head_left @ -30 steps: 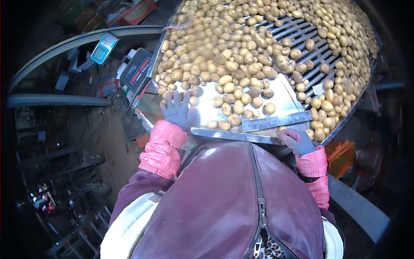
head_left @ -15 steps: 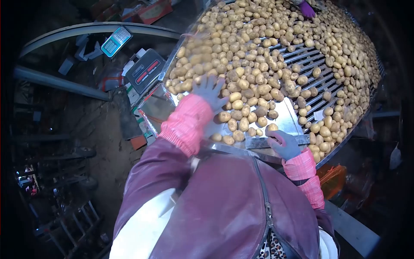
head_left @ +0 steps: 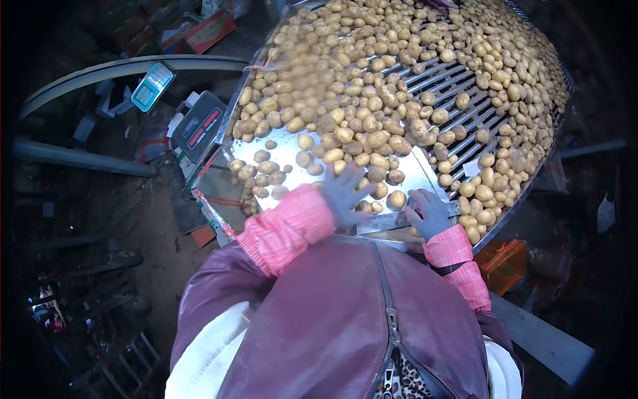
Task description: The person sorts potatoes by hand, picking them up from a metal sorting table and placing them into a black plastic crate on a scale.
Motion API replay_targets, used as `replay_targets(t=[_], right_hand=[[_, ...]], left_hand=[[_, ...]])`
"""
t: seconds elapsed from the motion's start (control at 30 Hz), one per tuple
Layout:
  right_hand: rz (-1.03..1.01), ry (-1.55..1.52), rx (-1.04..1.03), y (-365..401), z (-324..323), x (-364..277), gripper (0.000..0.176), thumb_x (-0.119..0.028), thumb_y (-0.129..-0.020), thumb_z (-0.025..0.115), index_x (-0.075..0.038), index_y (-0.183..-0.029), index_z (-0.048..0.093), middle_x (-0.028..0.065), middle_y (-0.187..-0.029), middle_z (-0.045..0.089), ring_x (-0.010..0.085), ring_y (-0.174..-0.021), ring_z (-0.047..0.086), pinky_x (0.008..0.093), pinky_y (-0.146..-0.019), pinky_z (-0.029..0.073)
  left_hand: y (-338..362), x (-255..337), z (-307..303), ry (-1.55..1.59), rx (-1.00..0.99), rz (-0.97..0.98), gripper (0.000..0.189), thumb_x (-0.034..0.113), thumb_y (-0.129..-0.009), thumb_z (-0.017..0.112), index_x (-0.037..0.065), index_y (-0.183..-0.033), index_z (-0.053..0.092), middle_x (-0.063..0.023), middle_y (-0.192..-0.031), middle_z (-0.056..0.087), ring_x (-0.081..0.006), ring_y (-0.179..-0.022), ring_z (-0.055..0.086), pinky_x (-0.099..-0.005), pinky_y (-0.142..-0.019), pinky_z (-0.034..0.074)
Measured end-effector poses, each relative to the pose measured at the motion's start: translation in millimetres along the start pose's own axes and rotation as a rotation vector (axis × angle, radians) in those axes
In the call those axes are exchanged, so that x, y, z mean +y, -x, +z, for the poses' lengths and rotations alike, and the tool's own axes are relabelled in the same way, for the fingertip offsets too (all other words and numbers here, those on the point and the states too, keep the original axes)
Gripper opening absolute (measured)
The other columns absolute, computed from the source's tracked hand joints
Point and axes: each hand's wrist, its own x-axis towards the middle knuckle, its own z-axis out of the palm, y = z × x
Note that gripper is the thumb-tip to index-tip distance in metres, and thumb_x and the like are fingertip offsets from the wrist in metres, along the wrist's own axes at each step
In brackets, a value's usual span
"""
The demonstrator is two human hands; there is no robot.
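Lying flat with fingers spread, the left hand (head_left: pixel 345 194) covers small potatoes (head_left: pixel 372 174) at the steel tray's (head_left: pixel 286 143) near edge; one potato (head_left: pixel 397 199) sits just beside the right hand (head_left: pixel 428 213), likewise unclenched, gripping nothing.

The left hand (head_left: pixel 345 193) and the right hand (head_left: pixel 428 213) are clad in matt, grey-blue knitted cloth. The sheet (head_left: pixel 286 149) beneath them is seen as bare polished metal, smooth and reflective. At one o'clock from it, the roller bars (head_left: pixel 432 70) are of duller metal. The potatoes (head_left: pixel 372 139) are shown with matt, dusty skins. The cuffs (head_left: pixel 286 229) are of ribbed pink cloth. The jacket (head_left: pixel 332 312) is of glossy, leather-like material and is closed by a metal zip (head_left: pixel 389 312). At nine o'clock, the scale (head_left: pixel 199 126) is cased in dark matt plastic.
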Motion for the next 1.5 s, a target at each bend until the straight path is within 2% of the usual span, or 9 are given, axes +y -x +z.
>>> replay_targets(t=[0.43, 0.63, 0.73, 0.93, 1.03, 1.07, 1.27, 1.37, 1.5], right_hand=[[-0.017, 0.050, 0.133, -66.9, -20.2, 33.3, 0.044, -0.026, -0.083, 0.066, -0.011, -0.123, 0.059, 0.0162, -0.117, 0.058, 0.0375, -0.106, 0.056, 0.0456, -0.091, 0.046], [-0.011, 0.216, 0.122, -146.6, -5.2, 62.7, 0.047, -0.021, -0.083, 0.063, -0.022, -0.130, 0.057, 0.0160, -0.118, 0.057, 0.0391, -0.109, 0.055, 0.0477, -0.092, 0.047], [0.013, 0.131, 0.108, -151.1, -5.0, 64.9, 0.045, -0.020, -0.083, 0.063, -0.020, -0.127, 0.059, 0.0173, -0.113, 0.059, 0.0384, -0.106, 0.058, 0.0465, -0.092, 0.047], [-0.006, -0.715, 0.132, -122.9, -6.5, -3.3, 0.042, -0.024, -0.081, 0.068, -0.014, -0.122, 0.063, 0.0136, -0.108, 0.061, 0.0352, -0.105, 0.057, 0.0468, -0.091, 0.047], [-0.136, -0.318, 0.131, -123.6, 4.7, 2.8, 0.044, -0.020, -0.079, 0.067, -0.016, -0.123, 0.062, 0.0114, -0.108, 0.060, 0.0337, -0.102, 0.058, 0.0458, -0.087, 0.048], [-0.160, -0.101, 0.101, -128.5, 8.1, 15.3, 0.044, -0.017, -0.080, 0.065, -0.018, -0.124, 0.061, 0.0109, -0.109, 0.059, 0.0332, -0.101, 0.059, 0.0447, -0.086, 0.049], [-0.080, 0.366, 0.041, -166.7, 42.0, 32.5, 0.039, -0.016, -0.084, 0.057, -0.023, -0.122, 0.057, 0.0072, -0.110, 0.059, 0.0291, -0.103, 0.058, 0.0415, -0.086, 0.047], [-0.147, 0.293, 0.043, -174.0, 39.0, 42.8, 0.042, -0.016, -0.083, 0.059, -0.023, -0.125, 0.057, 0.0071, -0.105, 0.060, 0.0295, -0.098, 0.058, 0.0415, -0.085, 0.047], [-0.048, -0.286, 0.260, -155.3, 23.1, 22.1, 0.053, -0.018, -0.080, 0.066, -0.013, -0.131, 0.056, 0.0164, -0.118, 0.061, 0.0357, -0.109, 0.057, 0.0444, -0.095, 0.047]], left_hand=[[32.3, -67.7, -16.2, -0.332, -0.196, -0.389, 0.055, 0.052, -0.091, 0.051, 0.030, -0.141, 0.046, -0.0193, -0.154, 0.028, -0.0439, -0.143, 0.022, -0.0763, -0.105, 0.013], [13.5, -63.7, -49.4, -0.311, -0.380, -0.711, 0.052, 0.050, -0.091, 0.052, 0.027, -0.138, 0.050, -0.0217, -0.148, 0.036, -0.0454, -0.138, 0.031, -0.0692, -0.107, 0.023], [11.2, -49.5, -40.9, 0.115, 0.101, -0.502, 0.054, 0.050, -0.093, 0.050, 0.019, -0.137, 0.051, -0.0209, -0.144, 0.043, -0.0441, -0.131, 0.042, -0.0595, -0.105, 0.035], [-28.1, 13.8, -43.5, 1.858, 0.200, -0.949, 0.047, 0.030, -0.098, 0.052, 0.006, -0.139, 0.049, -0.0143, -0.124, 0.059, -0.0301, -0.109, 0.061, -0.0440, -0.090, 0.053], [-24.2, 10.9, -26.2, 2.144, 0.196, -0.919, 0.044, 0.026, -0.097, 0.054, 0.005, -0.135, 0.050, -0.0134, -0.119, 0.060, -0.0265, -0.102, 0.064, -0.0418, -0.082, 0.057], [-22.3, 10.2, -23.7, 2.090, 0.240, -1.149, 0.037, 0.025, -0.097, 0.054, 0.004, -0.128, 0.055, -0.0099, -0.106, 0.063, -0.0246, -0.092, 0.065, -0.0409, -0.074, 0.058], [-6.8, 1.7, -10.8, 2.031, 0.181, -1.109, 0.029, 0.021, -0.096, 0.054, 0.003, -0.119, 0.060, -0.0051, -0.084, 0.060, -0.0213, -0.077, 0.063, -0.0361, -0.068, 0.058], [-7.6, 6.4, -21.6, 1.893, 0.192, -1.182, 0.033, 0.018, -0.096, 0.054, 0.003, -0.125, 0.058, -0.0087, -0.100, 0.062, -0.0242, -0.087, 0.067, -0.0383, -0.076, 0.058], [-3.2, 3.5, -21.9, 1.820, 0.147, -0.798, 0.047, 0.018, -0.095, 0.054, 0.006, -0.140, 0.047, -0.0146, -0.126, 0.057, -0.0280, -0.102, 0.066, -0.0382, -0.089, 0.056]])
